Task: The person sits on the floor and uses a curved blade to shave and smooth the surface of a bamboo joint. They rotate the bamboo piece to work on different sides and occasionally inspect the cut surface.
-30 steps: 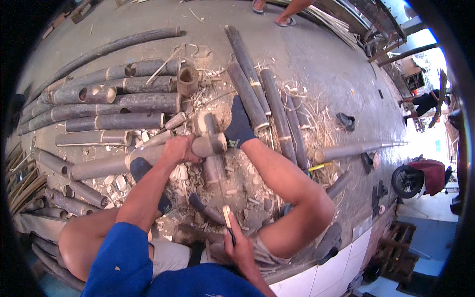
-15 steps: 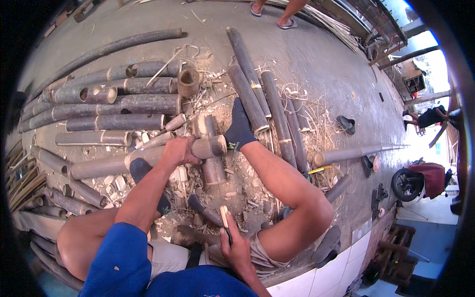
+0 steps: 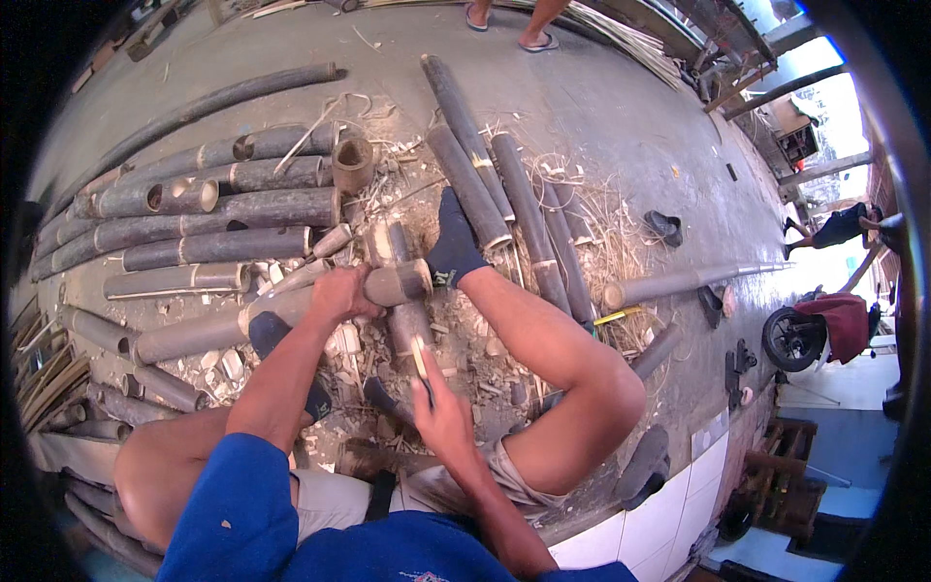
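My left hand [image 3: 341,294] is wrapped round a thick bamboo pole [image 3: 199,337] near its right end. The pole lies crosswise over a shorter bamboo piece [image 3: 411,330] on the ground. Against the pole's right end rests my dark-socked right foot [image 3: 452,242]. Low in front of my body, my right hand [image 3: 444,417] is closed round a slim hand tool [image 3: 419,357] with a pale wooden part and a dark part. The tool's tip reaches up close to the short bamboo piece; its exact kind is unclear. My other socked foot [image 3: 270,333] is partly hidden behind my left forearm.
Several dark bamboo poles [image 3: 233,210] lie at the left, and more bamboo poles [image 3: 467,184] lie beyond my right foot. Wood chips [image 3: 218,369] cover the ground. A yellow-handled tool [image 3: 617,315] lies at the right. Another person's feet [image 3: 538,41] stand at the far edge.
My right hand has moved up and slightly left with the tool, toward the short bamboo piece. My left hand keeps its grip on the pole. The whole view has shifted slightly.
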`<act>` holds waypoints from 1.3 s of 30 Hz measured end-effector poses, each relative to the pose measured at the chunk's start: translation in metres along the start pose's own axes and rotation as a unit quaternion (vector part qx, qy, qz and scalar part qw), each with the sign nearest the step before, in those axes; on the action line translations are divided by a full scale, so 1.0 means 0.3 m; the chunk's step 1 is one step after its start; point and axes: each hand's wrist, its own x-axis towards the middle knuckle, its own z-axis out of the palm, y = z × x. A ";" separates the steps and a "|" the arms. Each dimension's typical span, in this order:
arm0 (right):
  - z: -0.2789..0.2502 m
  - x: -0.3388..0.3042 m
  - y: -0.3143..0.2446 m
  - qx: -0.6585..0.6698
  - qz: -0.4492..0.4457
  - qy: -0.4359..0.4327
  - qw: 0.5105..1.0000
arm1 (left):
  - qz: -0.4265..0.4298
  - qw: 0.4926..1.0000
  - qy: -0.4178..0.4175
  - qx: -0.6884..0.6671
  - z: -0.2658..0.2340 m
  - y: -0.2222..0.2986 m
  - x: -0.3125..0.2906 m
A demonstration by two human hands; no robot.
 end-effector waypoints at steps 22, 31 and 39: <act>-0.025 -0.100 -0.002 0.032 -0.098 0.057 0.993 | 0.011 1.000 -0.010 -0.022 -0.016 0.001 0.004; -0.033 -0.067 -0.002 0.031 -0.068 0.028 0.997 | 0.013 1.000 0.001 -0.016 -0.031 0.003 0.007; -0.022 0.004 -0.029 -0.039 0.051 -0.068 0.996 | 0.003 1.000 -0.014 0.011 -0.025 0.010 -0.006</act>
